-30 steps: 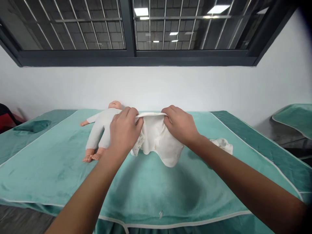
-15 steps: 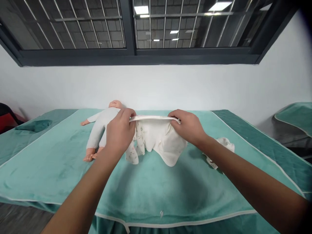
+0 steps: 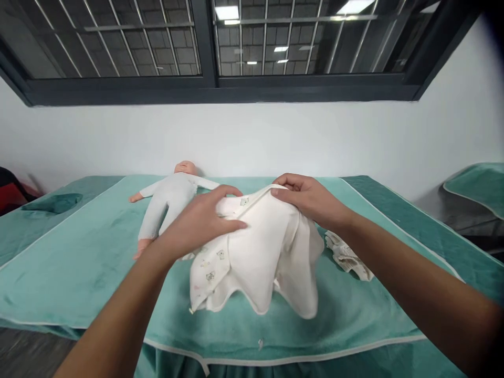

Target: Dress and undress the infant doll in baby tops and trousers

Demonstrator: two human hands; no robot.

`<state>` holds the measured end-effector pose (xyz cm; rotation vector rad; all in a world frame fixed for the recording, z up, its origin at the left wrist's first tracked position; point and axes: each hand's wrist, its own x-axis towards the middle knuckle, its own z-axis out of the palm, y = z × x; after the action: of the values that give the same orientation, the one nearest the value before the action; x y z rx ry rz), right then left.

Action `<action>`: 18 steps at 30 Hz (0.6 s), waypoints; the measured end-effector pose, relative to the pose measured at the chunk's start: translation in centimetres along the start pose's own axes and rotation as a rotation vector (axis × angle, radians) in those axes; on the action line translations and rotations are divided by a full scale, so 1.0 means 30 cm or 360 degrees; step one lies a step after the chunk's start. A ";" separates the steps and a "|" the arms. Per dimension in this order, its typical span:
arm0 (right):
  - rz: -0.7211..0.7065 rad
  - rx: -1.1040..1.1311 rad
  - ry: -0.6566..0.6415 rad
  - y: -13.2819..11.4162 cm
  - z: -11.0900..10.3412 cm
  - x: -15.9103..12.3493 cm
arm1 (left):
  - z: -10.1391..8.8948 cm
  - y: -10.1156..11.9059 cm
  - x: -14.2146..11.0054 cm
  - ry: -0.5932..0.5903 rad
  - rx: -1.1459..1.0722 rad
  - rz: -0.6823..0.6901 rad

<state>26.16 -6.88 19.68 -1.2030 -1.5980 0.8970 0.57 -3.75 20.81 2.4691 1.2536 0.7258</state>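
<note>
A white baby shirt point(image 3: 260, 252) with small bear prints hangs over the bed between my hands, its lower edges spread above the cover. My right hand point(image 3: 311, 202) pinches its upper edge between thumb and fingers. At the left side of the shirt, my left hand point(image 3: 200, 223) has its thumb and fingers wide apart, close against the cloth. Behind my left hand lies a baby doll point(image 3: 173, 194) in a pale suit, on its back with arms out. Part of its legs is hidden by my forearm.
Beside my right forearm lies a crumpled whitish cloth point(image 3: 346, 255). A green cover point(image 3: 79, 262) with pale piping spreads over the bed. Behind it rises a white wall point(image 3: 252, 136) below a barred window point(image 3: 252, 89). A red and black object point(image 3: 13, 191) stands at the left edge.
The shirt has been lowered and opened out toward me, showing more of its front. My left hand has loosened from its upper edge, thumb now spread. My right hand still pinches the edge.
</note>
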 end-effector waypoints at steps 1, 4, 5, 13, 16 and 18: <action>-0.0034 -0.0119 0.0008 0.004 0.003 -0.003 | 0.011 -0.006 -0.001 -0.0028 0.0201 0.0050; -0.0124 -0.0527 -0.0066 0.009 0.014 -0.016 | 0.050 -0.023 0.003 -0.0019 0.0772 0.0139; -0.0146 -0.0640 -0.0120 0.009 0.021 -0.020 | 0.065 -0.025 0.006 0.0003 0.0905 0.0156; -0.0401 -0.1012 -0.0070 0.022 0.120 -0.027 | 0.234 0.034 0.012 0.0307 0.0894 0.0160; -0.0360 -0.1124 0.0044 0.019 0.133 -0.032 | 0.276 0.046 0.014 0.0370 0.0694 0.0070; -0.0324 -0.1267 0.0134 0.014 0.127 -0.036 | 0.274 0.039 0.021 0.0418 0.0641 0.0011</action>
<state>22.78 -7.91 17.84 -1.5309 -2.0365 0.0461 6.17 -4.07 14.68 2.7605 1.6250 0.8992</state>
